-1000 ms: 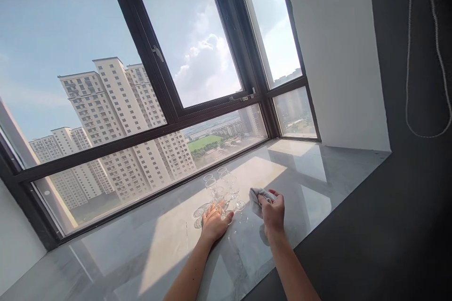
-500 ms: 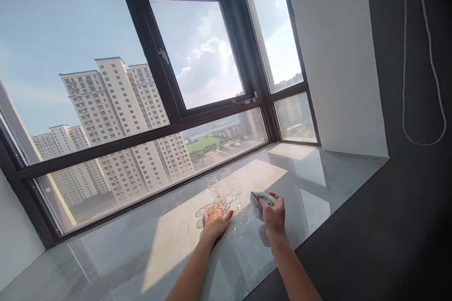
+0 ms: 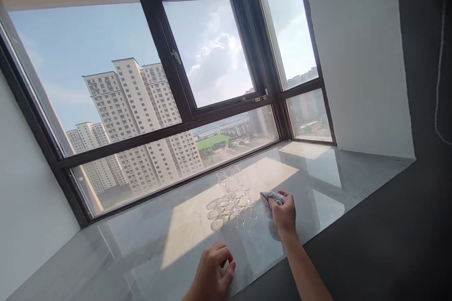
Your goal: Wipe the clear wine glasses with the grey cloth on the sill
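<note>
Several clear stemmed glasses (image 3: 233,188) stand close together on the glossy sill, with rounded shadows to their left. A crumpled light-grey cloth (image 3: 271,200) is pinched in my right hand (image 3: 285,214), just right of the glasses and close above the sill. Nearer to me, my left hand (image 3: 214,268) is apart from the glasses, with loosely curled fingers and a gap between thumb and fingers. Nothing shows in it.
Dark-framed windows (image 3: 183,127) rise behind the sill (image 3: 148,254), and a white wall (image 3: 367,66) bounds it at the right. Small shiny water-like spots lie in front of the glasses. The sill's front edge runs diagonally beside my right forearm.
My left hand has come away from the glasses and back toward me. My right hand still holds the cloth near the same spot. The whole view has shifted slightly.
</note>
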A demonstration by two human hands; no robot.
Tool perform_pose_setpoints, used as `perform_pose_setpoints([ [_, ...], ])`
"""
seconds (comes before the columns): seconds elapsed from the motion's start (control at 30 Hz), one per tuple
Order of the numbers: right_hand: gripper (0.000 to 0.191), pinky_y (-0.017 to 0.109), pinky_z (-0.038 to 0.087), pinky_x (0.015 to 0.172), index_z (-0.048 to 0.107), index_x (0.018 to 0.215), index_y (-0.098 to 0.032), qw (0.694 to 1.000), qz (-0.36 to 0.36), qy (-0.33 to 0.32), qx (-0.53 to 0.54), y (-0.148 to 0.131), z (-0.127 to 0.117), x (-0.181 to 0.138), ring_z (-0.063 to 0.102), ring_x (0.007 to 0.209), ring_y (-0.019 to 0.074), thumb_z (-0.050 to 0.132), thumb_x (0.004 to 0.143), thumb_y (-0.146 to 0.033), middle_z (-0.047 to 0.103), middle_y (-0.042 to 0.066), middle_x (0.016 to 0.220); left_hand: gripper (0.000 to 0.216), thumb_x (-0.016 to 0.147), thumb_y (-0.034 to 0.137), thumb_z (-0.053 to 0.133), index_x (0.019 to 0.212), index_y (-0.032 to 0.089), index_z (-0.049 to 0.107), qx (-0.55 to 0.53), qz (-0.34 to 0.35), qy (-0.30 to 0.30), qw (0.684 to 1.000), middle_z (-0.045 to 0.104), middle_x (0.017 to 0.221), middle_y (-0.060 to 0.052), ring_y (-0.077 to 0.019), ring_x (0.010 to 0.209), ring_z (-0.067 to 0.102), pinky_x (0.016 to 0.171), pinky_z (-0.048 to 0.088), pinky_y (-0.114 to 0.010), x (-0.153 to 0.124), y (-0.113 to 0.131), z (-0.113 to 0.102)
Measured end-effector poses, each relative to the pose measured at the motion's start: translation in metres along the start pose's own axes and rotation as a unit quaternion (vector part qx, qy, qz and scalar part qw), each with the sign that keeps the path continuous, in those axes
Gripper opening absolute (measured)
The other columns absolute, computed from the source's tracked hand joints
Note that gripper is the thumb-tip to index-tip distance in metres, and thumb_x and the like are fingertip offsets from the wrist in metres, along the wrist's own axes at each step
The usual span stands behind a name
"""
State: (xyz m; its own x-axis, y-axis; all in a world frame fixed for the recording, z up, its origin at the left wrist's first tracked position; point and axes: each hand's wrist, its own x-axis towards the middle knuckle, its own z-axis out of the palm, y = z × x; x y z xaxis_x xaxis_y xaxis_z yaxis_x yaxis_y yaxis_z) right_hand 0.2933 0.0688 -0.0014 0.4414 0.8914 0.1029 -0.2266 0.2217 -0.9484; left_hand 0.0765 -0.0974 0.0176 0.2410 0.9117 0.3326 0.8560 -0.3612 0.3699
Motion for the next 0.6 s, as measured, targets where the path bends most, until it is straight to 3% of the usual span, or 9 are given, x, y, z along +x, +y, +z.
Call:
perform_pose_setpoints([
  [0.13, 0.056, 0.033, 0.051, 0.064, 0.054, 0.111, -0.021, 0.999, -0.003, -0.030, -0.023, -0.007, 0.000, -0.009, 0.067, 0.079, 0.0266, 0.072, 0.064, -0.046, 0.068, 0.007, 0.090, 0.017, 0.082, 0.025, 0.053, 0.071, 0.023, 0.066, 0.008, 0.007, -0.014, 1.000, 0.057, 0.071, -0.004, -0.0180, 0.072, 0.055, 0.066, 0.039, -0.031, 0.012, 0.014, 0.004],
  [0.33, 0.055, 0.032, 0.051, 0.064, 0.054, 0.110, -0.020, 1.000, -0.002, -0.030, -0.007, -0.022, -0.003, -0.016, 0.067, 0.076, 0.0250, 0.072, 0.064, -0.045, 0.069, 0.006, 0.086, 0.020, 0.079, 0.021, 0.053, 0.086, 0.023, 0.071, -0.032, 0.009, -0.028, 0.999, 0.062, 0.086, -0.005, -0.0189, 0.085, 0.057, 0.077, 0.044, -0.030, 0.031, 0.020, 0.007],
  [0.5, 0.055, 0.031, 0.051, 0.065, 0.052, 0.112, -0.020, 0.999, -0.002, -0.044, 0.006, -0.025, -0.002, -0.018, 0.068, 0.079, 0.0247, 0.071, 0.065, -0.043, 0.069, 0.008, 0.091, 0.025, 0.081, 0.029, 0.054, 0.098, 0.024, 0.071, -0.015, -0.006, -0.014, 1.000, 0.063, 0.108, -0.009, -0.0250, 0.104, 0.055, 0.094, 0.044, -0.035, 0.036, 0.019, 0.007],
  [0.6, 0.055, 0.031, 0.051, 0.065, 0.052, 0.112, -0.020, 0.999, -0.008, -0.051, 0.011, -0.025, 0.000, -0.018, 0.068, 0.078, 0.0243, 0.071, 0.066, -0.042, 0.070, 0.008, 0.091, 0.043, 0.082, 0.039, 0.053, 0.122, 0.026, 0.065, 0.035, -0.065, 0.001, 0.997, 0.056, 0.131, -0.010, -0.0297, 0.122, 0.047, 0.106, 0.036, -0.042, 0.046, 0.008, 0.015],
])
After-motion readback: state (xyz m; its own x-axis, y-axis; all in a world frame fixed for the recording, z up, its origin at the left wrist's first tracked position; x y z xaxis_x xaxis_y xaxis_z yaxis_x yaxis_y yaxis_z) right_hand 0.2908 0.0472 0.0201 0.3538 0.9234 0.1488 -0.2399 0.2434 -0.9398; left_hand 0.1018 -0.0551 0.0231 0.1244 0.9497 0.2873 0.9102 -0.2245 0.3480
